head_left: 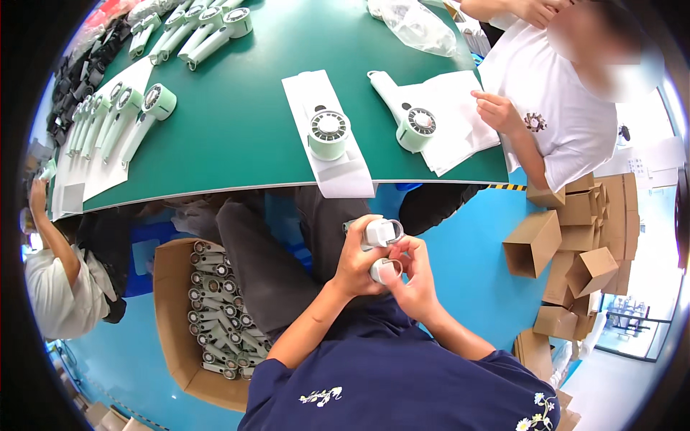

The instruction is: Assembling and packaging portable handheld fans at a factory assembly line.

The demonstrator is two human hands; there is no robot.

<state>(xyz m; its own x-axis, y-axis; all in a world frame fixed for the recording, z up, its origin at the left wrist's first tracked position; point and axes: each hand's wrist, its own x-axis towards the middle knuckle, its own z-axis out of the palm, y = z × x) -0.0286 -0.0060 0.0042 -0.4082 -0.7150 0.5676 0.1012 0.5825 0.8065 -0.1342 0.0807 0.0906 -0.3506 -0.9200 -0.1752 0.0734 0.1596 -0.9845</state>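
Okay, left hand [355, 260] is wrapped closed round the upper piece [376, 233] and seems to steady the lower piece [379, 274] too; right hand [417, 281] pinches the lower piece near its end loop. Both look like pale handheld-fan handles, loops out, held in the hands clear of the counter [237, 129]; fan heads hidden, can't tell how they sit. Risk: a piece may slip if the left hand bears both, as smooth casing likely gives little bite; it would then probably drop toward the blue floor [467, 248]. Pulling a loop sideways could bend it; casings knocking together could scuff. Materials: pieces hard, plastic-looking, rounded; loops thin, ring-shaped. Straight beyond the hands, a fan [328, 136] with round slotted grille lies on a flat white strip [305, 93], smooth green top under it. Farther off, beyond and right of the hands, crinkly clear bag [417, 29]. Left of the hands, brown cardboard carton [171, 316], stiff walls, heaped with grey-green fans [228, 327]
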